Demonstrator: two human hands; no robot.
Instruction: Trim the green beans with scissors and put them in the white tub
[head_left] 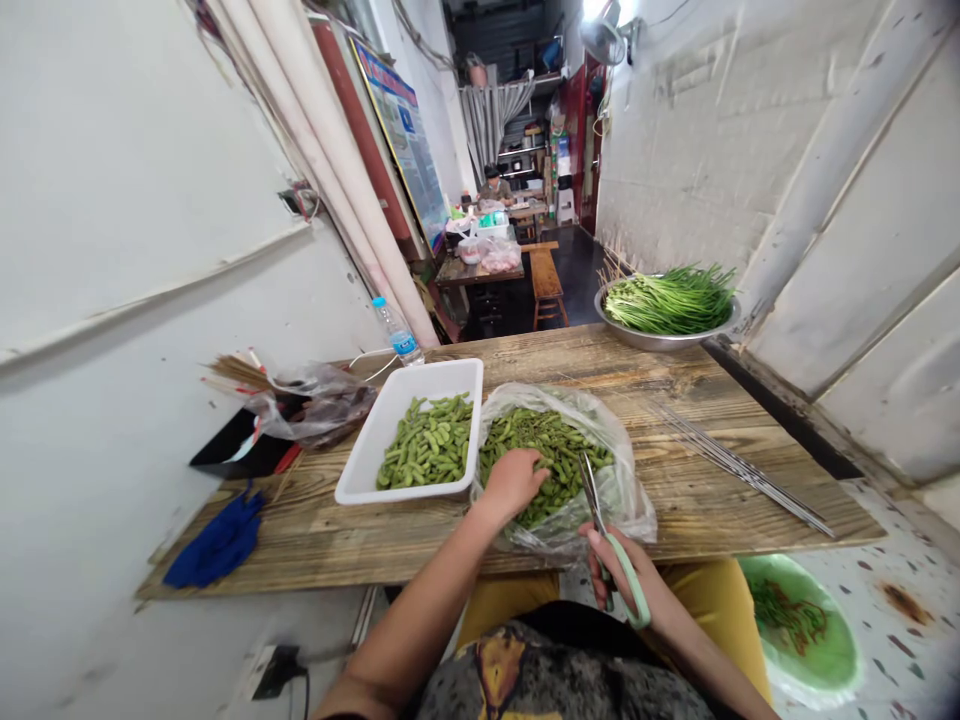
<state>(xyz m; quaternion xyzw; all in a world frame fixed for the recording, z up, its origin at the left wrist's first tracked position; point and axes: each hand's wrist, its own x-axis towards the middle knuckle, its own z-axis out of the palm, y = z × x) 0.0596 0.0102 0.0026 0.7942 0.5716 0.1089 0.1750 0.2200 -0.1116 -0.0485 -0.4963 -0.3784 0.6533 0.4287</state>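
Observation:
My left hand (514, 482) reaches into a clear plastic bag (626, 495) of green edamame pods (551, 445), its fingers curled down among them; whether it grips a pod I cannot see. At the table's near edge my right hand (626, 585) is closed round the pale green handles of a pair of scissors (600, 525), whose blades point up over the bag's right side. Left of the bag stands a white rectangular tray (360, 470) holding more edamame pods (429, 452).
The wooden table (712, 500) carries metal skewers (739, 465) at right, a metal bowl of green chives (667, 305) at the back right, a water bottle (397, 335), a bag with bamboo sticks (315, 400) and a blue cloth (217, 545). A green basin (806, 625) sits on the floor. Another person (495, 185) sits far down the corridor.

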